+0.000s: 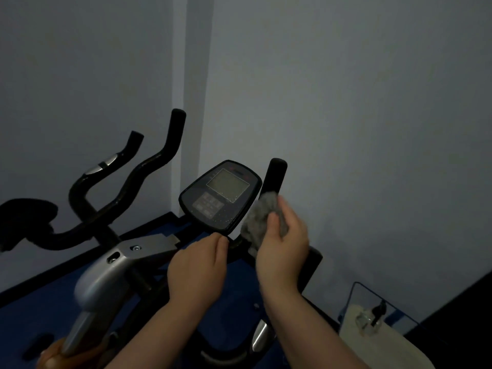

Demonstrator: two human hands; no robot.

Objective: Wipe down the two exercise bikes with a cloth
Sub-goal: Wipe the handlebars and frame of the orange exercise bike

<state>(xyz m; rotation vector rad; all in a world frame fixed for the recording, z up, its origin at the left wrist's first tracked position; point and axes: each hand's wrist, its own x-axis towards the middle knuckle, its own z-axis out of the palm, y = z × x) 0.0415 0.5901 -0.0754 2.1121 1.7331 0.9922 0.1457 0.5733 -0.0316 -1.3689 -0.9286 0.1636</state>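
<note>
A black exercise bike stands before me, its console point(222, 194) with a grey screen tilted up at centre. My left hand point(198, 272) pinches the console's lower edge. My right hand point(283, 245) is closed on a grey fluffy cloth point(259, 217), held against the bike's right handlebar point(277, 174), just right of the console. The left handlebar point(149, 169) curves up at centre left. A second bike's handlebar point(106, 166) and dark console point(25, 213) show at far left.
Pale walls meet in a corner behind the bikes. The floor point(34, 310) is blue with a dark skirting. A silver frame cover point(103, 278) sits at lower left. A glass table point(386, 310) with a spray bottle point(371, 319) and pale cloth stands at lower right.
</note>
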